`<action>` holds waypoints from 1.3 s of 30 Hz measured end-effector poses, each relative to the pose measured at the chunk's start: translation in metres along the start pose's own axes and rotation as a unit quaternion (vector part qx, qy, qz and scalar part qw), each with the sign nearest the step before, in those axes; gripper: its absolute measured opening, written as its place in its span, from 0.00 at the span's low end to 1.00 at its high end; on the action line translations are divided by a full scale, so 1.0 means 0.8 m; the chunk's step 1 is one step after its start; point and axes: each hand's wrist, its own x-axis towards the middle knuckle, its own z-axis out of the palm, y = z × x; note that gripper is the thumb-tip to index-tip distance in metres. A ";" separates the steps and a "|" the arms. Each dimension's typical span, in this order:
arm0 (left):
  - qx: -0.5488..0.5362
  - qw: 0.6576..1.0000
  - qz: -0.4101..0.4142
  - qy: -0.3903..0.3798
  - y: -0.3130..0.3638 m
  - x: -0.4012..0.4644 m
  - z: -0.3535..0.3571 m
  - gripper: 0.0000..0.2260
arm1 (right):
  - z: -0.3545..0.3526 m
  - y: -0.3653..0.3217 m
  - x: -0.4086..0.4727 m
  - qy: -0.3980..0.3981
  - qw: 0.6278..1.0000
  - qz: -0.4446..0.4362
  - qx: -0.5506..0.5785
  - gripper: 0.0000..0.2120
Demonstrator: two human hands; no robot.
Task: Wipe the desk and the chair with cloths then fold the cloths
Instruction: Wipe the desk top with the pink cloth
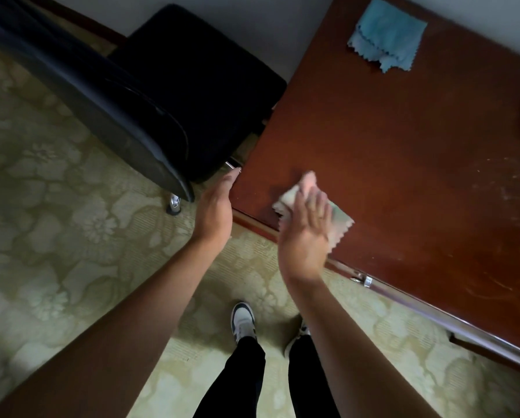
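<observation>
Right hand (305,224) is lying flat-fingered on the pale cloth (338,220) at the wooden worktop's (403,146) near corner, left hand (215,209) hovering relaxed, empty; wiping well likely needs even pressure, overlapping strokes towards the folded blue cloth (387,34).

Our right hand (305,227) hides part of the pale cloth (340,224); the surface (403,146) runs off the right edge.

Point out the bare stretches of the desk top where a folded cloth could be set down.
The widest bare patch of the desk lies between the blue cloth at the far edge and the pale cloth under the right hand. It runs on toward the right, where the wood looks scuffed. The near corner by the left hand and chair is crowded.
</observation>
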 end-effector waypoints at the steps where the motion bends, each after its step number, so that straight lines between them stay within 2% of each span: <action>1: -0.011 1.000 -0.015 0.003 -0.001 0.002 -0.004 0.14 | 0.014 -0.022 0.000 -0.018 0.999 -0.033 0.013 0.18; 4: -0.050 0.996 -0.066 0.033 -0.002 0.010 -0.024 0.11 | 0.038 -0.087 -0.008 -0.105 0.983 -0.144 0.051 0.25; 6: -0.029 0.996 -0.078 0.038 -0.002 0.012 -0.044 0.14 | 0.030 -0.102 -0.002 -0.122 0.975 -0.173 0.074 0.26; 8: 0.008 0.998 -0.052 0.035 -0.002 0.015 -0.056 0.15 | 0.006 -0.086 0.013 -0.105 0.981 -0.140 0.090 0.28; 11: 0.043 0.999 -0.033 -0.005 0.007 0.019 -0.044 0.13 | -0.029 -0.032 0.040 -0.051 0.995 -0.064 0.052 0.29; 14: 0.089 0.996 -0.008 -0.022 0.011 0.019 -0.020 0.12 | -0.029 0.004 0.045 -0.070 0.997 -0.031 0.003 0.23; 17: 0.090 0.996 0.018 -0.007 0.016 0.014 -0.012 0.12 | 0.001 -0.032 0.012 -0.082 0.994 -0.065 0.013 0.20; 20: 0.147 0.989 0.029 -0.020 0.019 0.011 -0.026 0.13 | 0.020 -0.092 -0.051 -0.176 0.968 -0.172 0.041 0.26; 22: 0.203 0.977 0.046 -0.042 0.019 0.009 -0.037 0.14 | 0.015 -0.101 -0.084 -0.212 0.961 -0.163 0.066 0.24; 23: 0.222 0.972 0.059 -0.047 0.020 0.009 -0.041 0.14 | 0.007 -0.093 -0.092 -0.197 0.967 -0.141 0.082 0.22; 25: 0.261 0.958 0.111 -0.035 0.018 0.014 -0.041 0.14 | -0.018 -0.068 -0.084 -0.147 0.977 -0.101 0.113 0.19; 27: 0.305 0.937 0.172 -0.004 0.019 0.013 -0.025 0.16 | -0.051 -0.042 -0.059 -0.063 0.989 -0.071 0.114 0.20; 29: 0.335 0.912 0.237 0.002 0.024 0.000 0.010 0.16 | -0.078 -0.014 -0.022 0.026 0.995 -0.038 0.083 0.18; 31: 0.343 0.891 0.298 -0.015 0.029 -0.011 0.047 0.15 | -0.088 0.012 0.010 0.067 0.996 -0.025 0.052 0.16; 36: 0.370 0.859 0.347 -0.074 0.022 -0.016 0.107 0.14 | -0.055 0.066 0.006 -0.063 0.996 -0.064 0.003 0.20; 39: 0.418 0.823 0.366 -0.118 0.002 -0.015 0.132 0.15 | -0.053 0.084 -0.004 -0.075 0.995 -0.061 0.000 0.24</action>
